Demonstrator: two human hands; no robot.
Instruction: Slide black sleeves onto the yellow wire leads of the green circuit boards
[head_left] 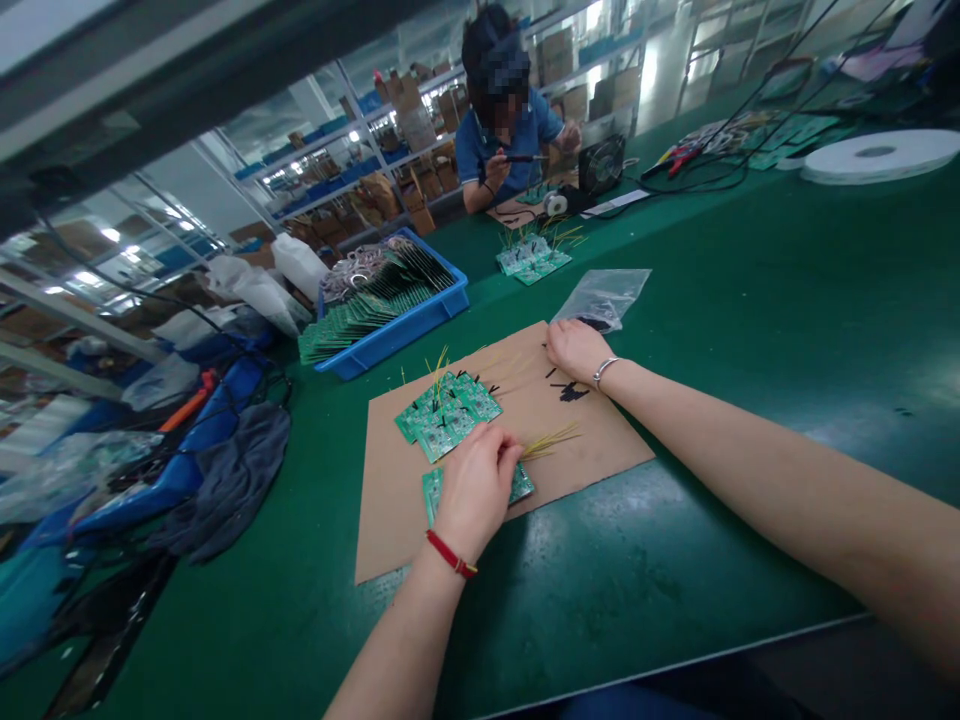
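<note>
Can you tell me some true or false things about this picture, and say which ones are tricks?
1. The left hand has a red band at its wrist. True.
2. Black pieces lie on the brown cardboard. True.
3. Green circuit boards fill a yellow tray. False: the tray is blue.
4. The right hand is inside the tray. False: it is by the clear bag.
5. The left hand is over a green board on the cardboard. True.
</note>
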